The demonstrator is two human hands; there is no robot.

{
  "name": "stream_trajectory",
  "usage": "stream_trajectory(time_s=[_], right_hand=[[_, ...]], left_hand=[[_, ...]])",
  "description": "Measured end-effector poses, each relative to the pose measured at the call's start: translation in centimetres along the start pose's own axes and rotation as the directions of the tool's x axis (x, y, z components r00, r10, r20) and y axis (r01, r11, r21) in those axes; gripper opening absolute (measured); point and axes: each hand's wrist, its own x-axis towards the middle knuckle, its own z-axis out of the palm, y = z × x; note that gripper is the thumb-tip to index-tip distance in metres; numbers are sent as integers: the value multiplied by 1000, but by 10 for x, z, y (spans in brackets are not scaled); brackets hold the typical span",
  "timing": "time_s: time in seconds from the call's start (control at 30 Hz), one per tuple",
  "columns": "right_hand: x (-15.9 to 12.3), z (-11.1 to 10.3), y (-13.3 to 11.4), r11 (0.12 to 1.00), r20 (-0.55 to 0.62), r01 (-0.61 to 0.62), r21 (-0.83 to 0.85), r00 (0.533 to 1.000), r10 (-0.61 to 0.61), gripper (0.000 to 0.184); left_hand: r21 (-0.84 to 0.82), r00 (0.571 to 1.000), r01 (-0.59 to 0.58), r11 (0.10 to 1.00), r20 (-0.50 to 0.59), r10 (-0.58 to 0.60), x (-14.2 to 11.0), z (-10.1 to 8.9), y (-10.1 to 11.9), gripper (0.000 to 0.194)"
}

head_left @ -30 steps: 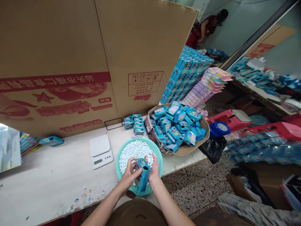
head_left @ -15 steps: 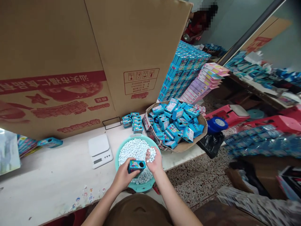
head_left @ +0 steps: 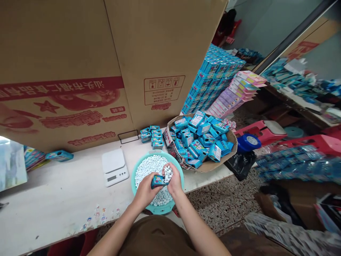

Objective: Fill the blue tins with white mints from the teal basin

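Note:
My left hand (head_left: 145,192) is shut around a small blue candy box (head_left: 158,181), which lies on its side over a teal plastic basin (head_left: 160,209). My right hand (head_left: 175,181) holds a pinch of white mints (head_left: 167,174) just above the box, touching its far end. A heap of white mints (head_left: 147,170) fills the basin, and both hands are over it. The box's opening is hidden by the mints and fingers.
A white digital scale (head_left: 115,167) stands left of the basin on a white table (head_left: 53,185). A cardboard tray (head_left: 229,151) of blue boxes sits behind it. Tall stacks of boxes (head_left: 213,74) rise beyond. A large carton (head_left: 66,71) stands along the table's back.
The box has swung from nearly upright to lying on its side. My right hand has risen out of the mints with a pinch, and now sits at the box's end.

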Motion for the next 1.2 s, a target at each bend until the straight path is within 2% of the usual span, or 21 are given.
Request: stream_trajectory(time_s=[0.1,0.27,0.4,0.5,0.57,0.7,0.83,0.93,1.03,1.2], right_hand=[[1,0,3,996,-45,76,-41,996,-78,20],[2,3,1,994,-27,76,-75,997,-78,22],[2,2,-1,984,5,135,-117,991,-136,27],[1,2,-1,974,13,191,-119,981,-191,26],[0,2,-2,976,8,178,-122,984,-178,26],[0,4,-6,993,32,104,-65,994,-102,33],[-1,6,-9,991,79,134,-14,988,-132,36],[-3,7,-10,989,86,146,-36,986,-143,36],[-6,8,-10,983,81,173,-58,982,-169,38],[-7,9,-12,987,26,154,-41,988,-153,30]], left_hand=[[62,999,-50,997,22,48,4,-4,-1,38],[-13,997,62,998,51,-61,9,-4,-6,38],[16,1000,-16,1000,-5,16,9,-1,-6,40],[-49,997,72,996,16,-71,10,1,-6,41],[-79,995,103,991,23,-102,11,2,-7,40],[-86,997,69,994,29,-67,11,1,-10,39],[-145,991,134,980,29,-131,9,3,-11,43],[-54,999,33,998,-27,-35,7,3,-6,41],[48,996,-82,995,-38,84,7,2,-1,41],[-61,999,51,997,-1,-52,8,2,-5,41]])
